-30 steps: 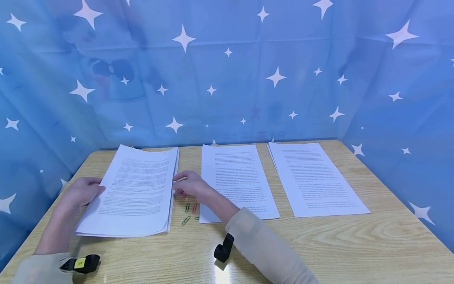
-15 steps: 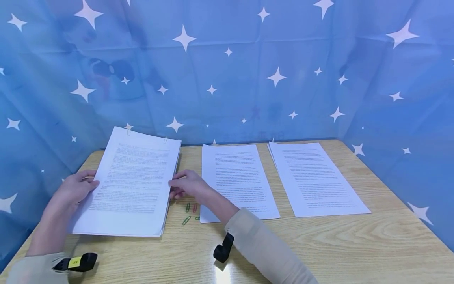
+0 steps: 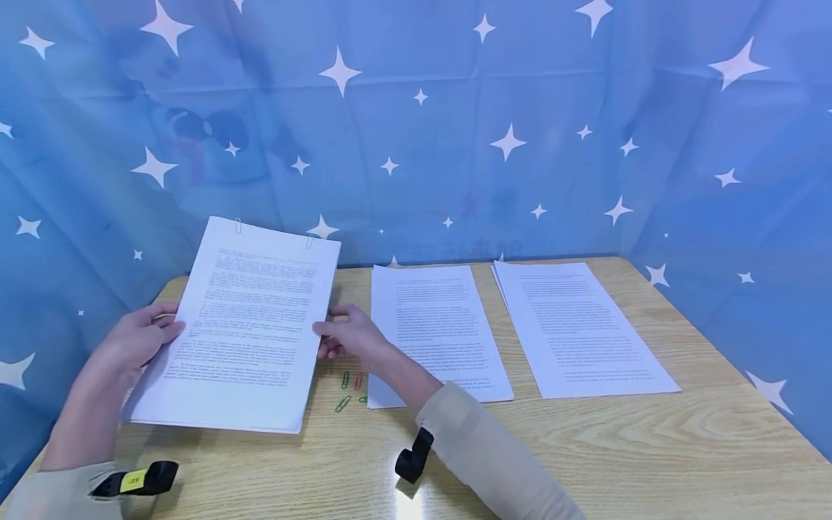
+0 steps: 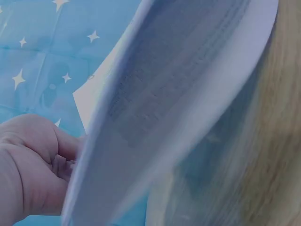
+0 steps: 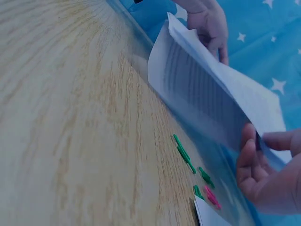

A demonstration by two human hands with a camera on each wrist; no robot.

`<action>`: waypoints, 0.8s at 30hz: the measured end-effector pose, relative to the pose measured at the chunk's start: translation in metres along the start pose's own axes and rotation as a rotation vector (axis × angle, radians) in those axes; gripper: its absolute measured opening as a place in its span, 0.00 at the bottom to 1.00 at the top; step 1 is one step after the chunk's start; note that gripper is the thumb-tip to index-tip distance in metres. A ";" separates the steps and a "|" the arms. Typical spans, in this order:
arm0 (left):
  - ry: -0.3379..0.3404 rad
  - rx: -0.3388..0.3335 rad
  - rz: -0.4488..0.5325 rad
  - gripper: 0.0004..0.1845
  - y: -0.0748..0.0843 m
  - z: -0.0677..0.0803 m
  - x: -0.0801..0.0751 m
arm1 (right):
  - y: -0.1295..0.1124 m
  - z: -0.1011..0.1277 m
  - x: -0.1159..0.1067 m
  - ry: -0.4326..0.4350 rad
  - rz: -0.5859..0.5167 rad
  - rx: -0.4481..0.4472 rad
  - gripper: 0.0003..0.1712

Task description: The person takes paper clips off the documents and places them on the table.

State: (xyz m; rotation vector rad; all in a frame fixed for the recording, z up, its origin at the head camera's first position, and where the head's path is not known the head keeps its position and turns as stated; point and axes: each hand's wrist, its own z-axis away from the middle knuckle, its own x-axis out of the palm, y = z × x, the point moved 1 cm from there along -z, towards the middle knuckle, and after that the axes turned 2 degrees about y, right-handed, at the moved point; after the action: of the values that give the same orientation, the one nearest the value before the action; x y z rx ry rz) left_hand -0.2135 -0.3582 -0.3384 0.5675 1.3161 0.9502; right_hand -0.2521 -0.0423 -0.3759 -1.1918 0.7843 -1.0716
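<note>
A stack of printed sheets [image 3: 240,310] is held up off the wooden table at the left, tilted with its far edge higher. Two pale paper clips [image 3: 238,226] sit on that top edge. My left hand [image 3: 139,339] grips the stack's left side, thumb on the front. On the opposite side my right hand [image 3: 351,334] pinches the edge between thumb and fingers, as the right wrist view also shows. The sheets [image 5: 202,89] bow and spread apart a little there. In the left wrist view the sheets [image 4: 155,94] hide most of the left fingers.
Several loose paper clips, green [image 3: 343,404] and pink [image 3: 358,380], lie right of the held stack. Beyond them lie a printed pile [image 3: 435,332] and another pile [image 3: 585,328] on the table [image 3: 624,455]. A blue star-patterned curtain [image 3: 416,144] hangs behind.
Both hands have lifted the stack from the table and tilted its far edge upward. The thumbs now lie on its front. The loose clips and other two piles stayed put.
</note>
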 end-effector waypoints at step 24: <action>-0.128 0.238 -0.007 0.24 0.038 0.021 0.009 | -0.013 0.020 -0.042 -0.054 0.087 -0.239 0.16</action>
State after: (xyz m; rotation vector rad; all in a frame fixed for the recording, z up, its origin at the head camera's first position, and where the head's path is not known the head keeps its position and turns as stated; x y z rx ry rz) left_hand -0.2027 -0.3275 -0.3077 0.7925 1.3226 0.7430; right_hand -0.2511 0.0036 -0.3609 -1.3687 0.9323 -0.8885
